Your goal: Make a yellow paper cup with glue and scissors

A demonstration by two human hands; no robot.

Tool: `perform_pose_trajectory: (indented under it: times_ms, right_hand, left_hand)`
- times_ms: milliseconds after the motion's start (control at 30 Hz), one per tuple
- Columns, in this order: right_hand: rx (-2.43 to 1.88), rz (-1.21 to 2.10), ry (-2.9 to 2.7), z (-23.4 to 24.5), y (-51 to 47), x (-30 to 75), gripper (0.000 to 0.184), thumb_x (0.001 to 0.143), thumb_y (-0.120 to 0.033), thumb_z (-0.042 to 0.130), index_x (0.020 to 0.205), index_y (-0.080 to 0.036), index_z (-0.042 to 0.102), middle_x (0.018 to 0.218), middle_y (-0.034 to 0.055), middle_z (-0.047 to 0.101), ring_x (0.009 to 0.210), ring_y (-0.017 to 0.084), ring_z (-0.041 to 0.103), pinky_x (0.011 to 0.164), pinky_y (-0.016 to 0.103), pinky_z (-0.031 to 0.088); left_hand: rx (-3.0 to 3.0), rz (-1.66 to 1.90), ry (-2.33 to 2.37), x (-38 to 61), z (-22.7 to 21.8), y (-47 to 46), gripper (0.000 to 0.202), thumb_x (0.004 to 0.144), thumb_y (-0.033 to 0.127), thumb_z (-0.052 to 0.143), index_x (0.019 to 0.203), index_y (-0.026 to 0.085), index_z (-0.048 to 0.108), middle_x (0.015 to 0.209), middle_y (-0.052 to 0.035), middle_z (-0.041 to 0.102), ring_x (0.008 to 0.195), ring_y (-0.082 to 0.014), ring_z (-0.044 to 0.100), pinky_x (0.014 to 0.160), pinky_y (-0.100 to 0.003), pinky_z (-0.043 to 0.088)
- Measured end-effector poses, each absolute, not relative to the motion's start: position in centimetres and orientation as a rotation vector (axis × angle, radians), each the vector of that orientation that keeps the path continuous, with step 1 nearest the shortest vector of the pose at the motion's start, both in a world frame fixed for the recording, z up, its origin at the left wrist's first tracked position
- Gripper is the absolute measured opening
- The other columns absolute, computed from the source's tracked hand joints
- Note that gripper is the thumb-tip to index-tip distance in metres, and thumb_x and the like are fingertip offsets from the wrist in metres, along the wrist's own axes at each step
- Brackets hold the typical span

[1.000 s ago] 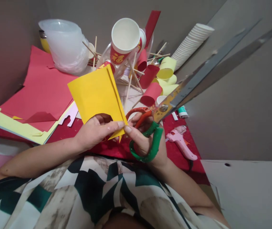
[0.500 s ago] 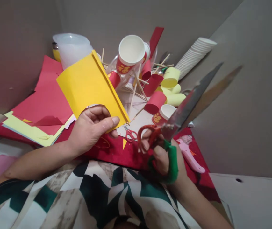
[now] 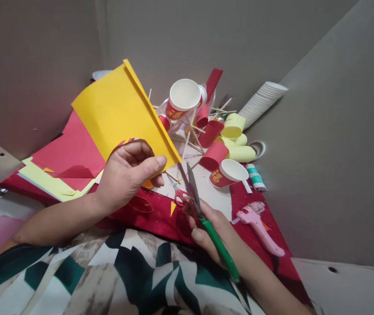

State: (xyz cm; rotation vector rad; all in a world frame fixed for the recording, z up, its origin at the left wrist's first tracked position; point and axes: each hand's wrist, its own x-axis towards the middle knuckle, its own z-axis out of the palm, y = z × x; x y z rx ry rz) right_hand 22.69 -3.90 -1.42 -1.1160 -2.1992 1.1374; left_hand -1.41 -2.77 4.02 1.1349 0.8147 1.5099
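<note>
My left hand [image 3: 134,170] pinches the lower edge of a sheet of yellow paper [image 3: 114,109]. The sheet is tilted, with a narrow strip folded along its right side and a curved cutout near my fingers. In my right hand [image 3: 206,223] are large scissors [image 3: 218,245] with green on the visible handle. Their blades are parted and point up towards the sheet's lower right corner; whether they touch the paper I cannot tell. Below lie small red-handled scissors [image 3: 179,197] and a yellow paper scrap [image 3: 173,208] on the red cloth [image 3: 157,223].
Red paper [image 3: 65,153] lies on the left. Behind are a paper cup [image 3: 184,94], thin wooden sticks [image 3: 187,142], red paper tubes [image 3: 215,155] and yellow tubes [image 3: 234,125]. Stacked cups [image 3: 262,103] lean on the right wall. A pink glue gun [image 3: 262,234] rests at right.
My right hand has turned the large scissors and brought their blades leftward, close to the yellow sheet's lower corner. My left hand still holds the sheet. The view has shifted somewhat.
</note>
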Motion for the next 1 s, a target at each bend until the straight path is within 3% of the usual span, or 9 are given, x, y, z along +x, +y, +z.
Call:
perform_pose_trajectory:
  times_ms: [133,533,1000]
  right_hand:
    - [-1.058,1.169,-2.195,-1.3,-3.7,22.1,0.041,0.091,-0.062,0.057,0.094,-0.021,0.053,0.073,-0.0027,0.052,0.064,0.013,0.044,0.06,0.026,0.038]
    - [-1.013,1.096,-2.173,-0.9,-3.5,21.6,0.033,0.093,-0.052,0.059,0.093,-0.02,0.058,0.069,-0.0046,0.052,0.061,0.011,0.044,0.059,0.024,0.037]
    - [-1.051,1.06,-2.121,-2.3,-3.7,21.6,0.033,0.091,-0.051,0.062,0.092,-0.018,0.059,0.064,-0.0055,0.045,0.057,0.011,0.038,0.055,0.025,0.034]
  left_hand:
    - [1.168,1.479,0.83,-1.4,3.6,-2.7,0.015,0.081,0.02,0.076,0.072,0.017,0.065,0.061,0.0042,0.066,0.053,-0.0089,0.066,0.053,-0.016,0.058]
    - [1.167,1.41,0.925,-0.9,3.8,-2.9,0.018,0.076,0.022,0.078,0.068,0.015,0.063,0.057,0.0042,0.06,0.048,-0.0086,0.062,0.05,-0.017,0.052]
    - [1.16,1.378,0.96,-0.9,3.5,-3.1,0.018,0.075,0.022,0.079,0.07,0.014,0.064,0.065,0.0017,0.067,0.048,-0.0086,0.063,0.05,-0.018,0.052]
